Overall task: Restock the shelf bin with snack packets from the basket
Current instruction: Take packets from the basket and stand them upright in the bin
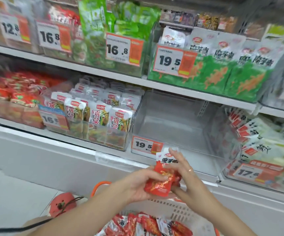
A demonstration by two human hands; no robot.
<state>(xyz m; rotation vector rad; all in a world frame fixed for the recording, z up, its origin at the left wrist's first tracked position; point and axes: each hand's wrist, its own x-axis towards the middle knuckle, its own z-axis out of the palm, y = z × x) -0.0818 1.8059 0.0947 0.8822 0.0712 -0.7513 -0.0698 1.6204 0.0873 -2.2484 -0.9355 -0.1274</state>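
Note:
A red and white snack packet (161, 176) is held upright between both hands, just below the front of a clear shelf bin (171, 123) that has nothing in it. My left hand (137, 184) grips the packet's red lower part. My right hand (185, 169) holds its right side with straight fingers along the white top. Under my arms, a white basket (177, 212) with an orange handle holds several more red packets (146, 223).
A 19.5 price tag (146, 144) hangs on the bin's front. The bin on its left is full of white packets (97, 113), the bin on its right holds white and green packs (260, 143). Green packs fill the shelf above. A pink pouch (63, 204) hangs at lower left.

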